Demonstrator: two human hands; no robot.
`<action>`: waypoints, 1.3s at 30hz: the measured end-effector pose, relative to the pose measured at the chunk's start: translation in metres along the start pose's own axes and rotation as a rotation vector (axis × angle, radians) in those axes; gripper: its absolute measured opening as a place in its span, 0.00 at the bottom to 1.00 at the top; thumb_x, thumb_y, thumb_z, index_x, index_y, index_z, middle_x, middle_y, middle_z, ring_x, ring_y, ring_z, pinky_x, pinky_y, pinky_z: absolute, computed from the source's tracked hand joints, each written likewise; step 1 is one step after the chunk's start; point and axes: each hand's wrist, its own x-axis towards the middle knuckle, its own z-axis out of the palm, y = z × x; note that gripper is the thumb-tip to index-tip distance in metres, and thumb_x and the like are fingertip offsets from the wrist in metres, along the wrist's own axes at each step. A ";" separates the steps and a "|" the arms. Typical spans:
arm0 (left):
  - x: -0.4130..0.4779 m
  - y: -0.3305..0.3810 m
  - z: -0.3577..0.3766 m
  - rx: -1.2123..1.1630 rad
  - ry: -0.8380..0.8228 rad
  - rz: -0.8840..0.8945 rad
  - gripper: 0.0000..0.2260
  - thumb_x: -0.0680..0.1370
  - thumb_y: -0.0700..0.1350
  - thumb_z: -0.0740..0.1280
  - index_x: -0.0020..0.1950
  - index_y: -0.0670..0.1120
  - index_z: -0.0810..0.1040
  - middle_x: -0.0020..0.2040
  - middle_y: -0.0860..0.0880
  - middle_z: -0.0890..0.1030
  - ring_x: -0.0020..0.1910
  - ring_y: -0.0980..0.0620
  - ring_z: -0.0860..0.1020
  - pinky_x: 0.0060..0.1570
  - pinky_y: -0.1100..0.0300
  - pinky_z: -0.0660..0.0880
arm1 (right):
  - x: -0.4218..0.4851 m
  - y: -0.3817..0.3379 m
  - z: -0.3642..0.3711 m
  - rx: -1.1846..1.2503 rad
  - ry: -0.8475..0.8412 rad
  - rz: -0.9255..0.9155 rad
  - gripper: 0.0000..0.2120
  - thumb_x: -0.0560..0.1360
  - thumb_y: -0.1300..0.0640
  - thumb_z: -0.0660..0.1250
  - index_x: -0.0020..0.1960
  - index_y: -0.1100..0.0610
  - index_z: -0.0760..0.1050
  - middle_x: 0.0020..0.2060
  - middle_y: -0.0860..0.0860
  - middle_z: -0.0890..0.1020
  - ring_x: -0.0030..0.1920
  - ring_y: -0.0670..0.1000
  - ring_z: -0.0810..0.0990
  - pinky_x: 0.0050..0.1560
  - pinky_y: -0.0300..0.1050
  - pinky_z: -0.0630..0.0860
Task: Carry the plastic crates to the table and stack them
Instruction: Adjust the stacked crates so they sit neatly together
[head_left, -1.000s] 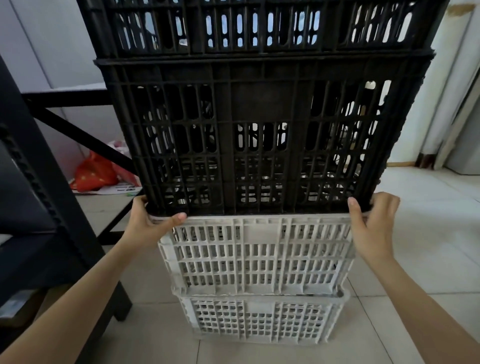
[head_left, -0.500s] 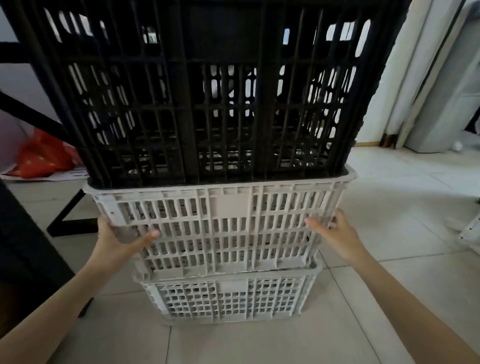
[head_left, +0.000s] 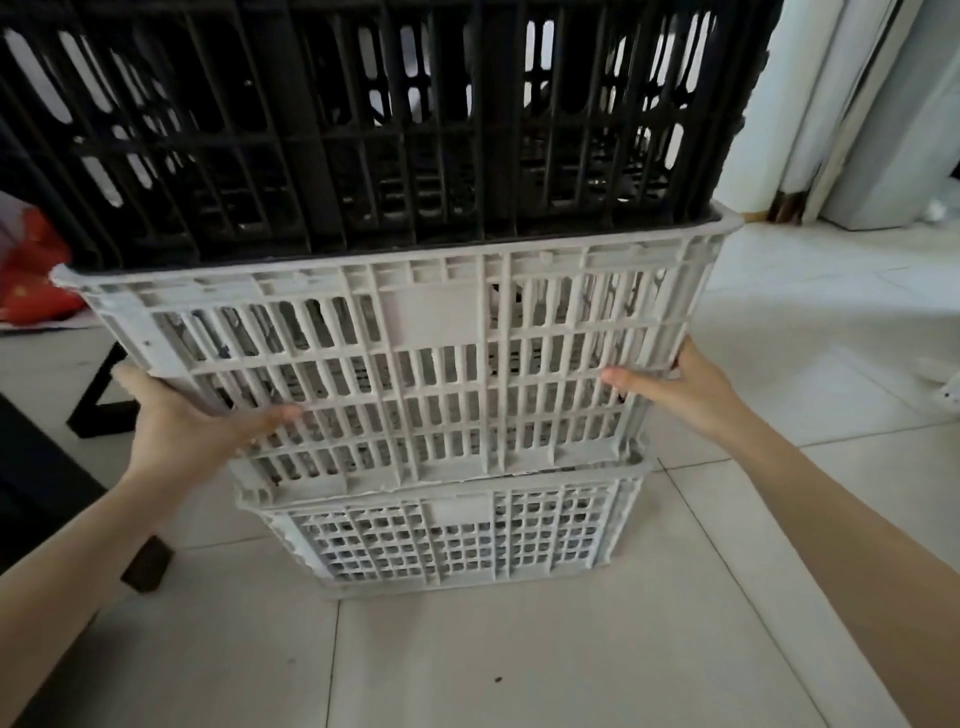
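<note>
A stack of slatted plastic crates stands on the tiled floor in front of me. A black crate (head_left: 363, 124) sits nested in an upper white crate (head_left: 441, 322), which tilts to the right above a lower white crate (head_left: 457, 530). My left hand (head_left: 176, 426) grips the upper white crate at its lower left corner, thumb across the front slats. My right hand (head_left: 675, 389) holds its lower right corner the same way. The tops of the black crates are cut off by the frame.
A dark table frame with its black leg (head_left: 98, 395) stands at the left. A red bag (head_left: 31, 270) lies on the floor behind it. White wall and door frames (head_left: 810, 130) rise at the right. Pale floor tiles (head_left: 519, 649) stretch toward me.
My hands slid down from the black crate's bottom edge to the lower corners of the upper white crate. The view came closer and lower, and that crate now tilts.
</note>
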 end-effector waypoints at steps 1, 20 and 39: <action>-0.002 0.004 -0.001 -0.015 -0.010 0.009 0.62 0.55 0.55 0.82 0.76 0.53 0.43 0.75 0.43 0.62 0.62 0.54 0.63 0.61 0.50 0.68 | -0.001 0.001 0.000 0.003 -0.002 0.004 0.55 0.55 0.30 0.71 0.75 0.47 0.55 0.68 0.47 0.74 0.66 0.54 0.74 0.69 0.57 0.66; -0.023 -0.122 0.049 0.134 -0.143 0.025 0.30 0.55 0.44 0.84 0.49 0.45 0.73 0.43 0.47 0.81 0.42 0.47 0.81 0.38 0.48 0.80 | 0.002 0.117 0.048 -0.094 -0.075 -0.012 0.56 0.47 0.52 0.85 0.69 0.54 0.62 0.63 0.51 0.71 0.63 0.51 0.70 0.65 0.50 0.70; -0.025 -0.121 0.049 0.189 -0.138 0.024 0.45 0.57 0.47 0.84 0.64 0.54 0.58 0.53 0.53 0.77 0.48 0.48 0.77 0.53 0.42 0.78 | -0.023 0.130 0.070 0.031 0.053 -0.007 0.31 0.65 0.62 0.77 0.56 0.46 0.62 0.49 0.42 0.80 0.53 0.50 0.81 0.56 0.54 0.78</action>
